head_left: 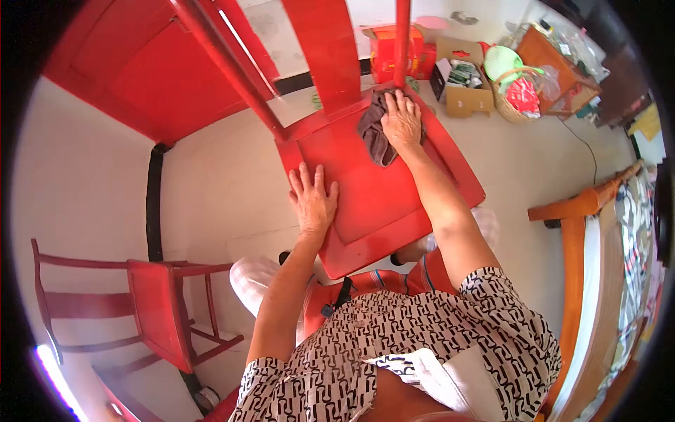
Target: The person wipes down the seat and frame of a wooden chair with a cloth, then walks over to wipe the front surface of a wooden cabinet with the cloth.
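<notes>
A red wooden chair [373, 204] stands right in front of me, its seat facing up and its backrest on the far side. My right hand [402, 121] presses a dark brown cloth [376, 137] onto the far right part of the seat, near the foot of a backrest post. The cloth is crumpled, and part of it lies under the palm. On the left edge of the seat rests my left hand [312, 199], flat with fingers spread and nothing in it.
A second red chair [158, 309] is at the left by the wall. Behind stand a red door [155, 63], a cardboard box [470, 98] and a wicker basket [517, 105]. A wooden bed frame [573, 260] runs along the right. A cable [587, 144] lies on the floor.
</notes>
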Demonstrator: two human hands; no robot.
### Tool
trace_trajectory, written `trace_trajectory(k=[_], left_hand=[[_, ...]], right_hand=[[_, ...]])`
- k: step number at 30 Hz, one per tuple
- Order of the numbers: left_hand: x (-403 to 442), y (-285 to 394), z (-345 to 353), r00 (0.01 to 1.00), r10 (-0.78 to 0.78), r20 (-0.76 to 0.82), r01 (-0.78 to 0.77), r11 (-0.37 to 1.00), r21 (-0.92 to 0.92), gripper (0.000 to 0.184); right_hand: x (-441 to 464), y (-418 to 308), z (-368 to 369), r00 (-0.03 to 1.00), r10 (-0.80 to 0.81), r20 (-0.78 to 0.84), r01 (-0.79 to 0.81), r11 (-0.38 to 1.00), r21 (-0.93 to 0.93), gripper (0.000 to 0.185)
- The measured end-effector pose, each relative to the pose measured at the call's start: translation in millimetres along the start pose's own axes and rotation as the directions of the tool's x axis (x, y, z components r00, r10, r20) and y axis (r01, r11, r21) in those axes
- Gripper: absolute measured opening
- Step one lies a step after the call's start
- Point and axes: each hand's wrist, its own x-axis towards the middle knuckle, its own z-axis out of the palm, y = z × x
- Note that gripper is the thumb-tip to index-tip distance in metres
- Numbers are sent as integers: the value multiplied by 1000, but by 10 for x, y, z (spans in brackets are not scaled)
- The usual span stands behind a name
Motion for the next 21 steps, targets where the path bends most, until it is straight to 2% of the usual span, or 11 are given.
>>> trace_trajectory(k=[6, 9, 11, 14, 15, 17, 19, 21], left_hand=[[16, 165, 60, 999, -28, 25, 29, 997, -68, 57], [48, 157, 55, 999, -38, 34, 40, 997, -68, 59], [-10, 176, 78, 998, -54, 28, 56, 994, -91, 63], [-13, 158, 83, 997, -80, -12, 77, 986, -147, 72], [-1, 141, 85, 996, -83, -20, 79, 983, -165, 75], [12, 126, 100, 994, -96, -42, 86, 978, -191, 79], [30, 96, 114, 990, -113, -82, 95, 975, -200, 81], [49, 117, 94, 989, -133, -67, 113, 963, -243, 79]], right_hand=[[139, 41, -49, 999, 38, 23, -37, 999, -32, 58], [65, -256, -17, 987, 143, 69, -142, 990, -18, 64], [-71, -515, -6, 990, 108, 86, -112, 993, 34, 66], [-260, -906, -58, 992, -85, 89, 65, 976, 210, 62], [-309, -1015, -36, 984, -167, 69, 142, 950, 277, 60], [-371, -1223, -148, 933, -335, 134, 252, 871, 421, 52], [-454, -1396, 13, 898, -439, 28, 332, 717, 613, 52], [-455, -1432, 31, 882, -468, 61, 308, 669, 676, 50]])
